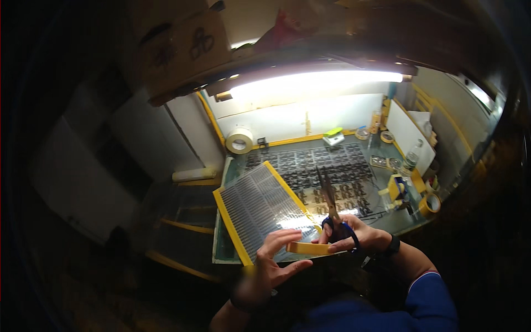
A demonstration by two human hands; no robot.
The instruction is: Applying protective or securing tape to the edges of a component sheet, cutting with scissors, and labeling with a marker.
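In my right hand (357,232) are a pair of scissors (327,193) with dark blue handles and a roll of yellow tape (308,248), seen edge-on. The blades point up and away from me. My left hand (274,257) is open beside the roll, thumb and fingers spread, with nothing visible in it. Beyond the hands, a clear sheet (260,202) with rows of thin strips and yellow taped edges lies slanted on the bench. Its near corner reaches past the bench's front edge.
Rows of small dark parts (332,171) cover the middle of the bench (227,249). A wide white tape roll (239,141) stands at the back left. On the right are a tape dispenser (395,191), a yellow tape roll (430,204) and a clear bottle (412,155). A lit tube lamp (315,79) hangs above.
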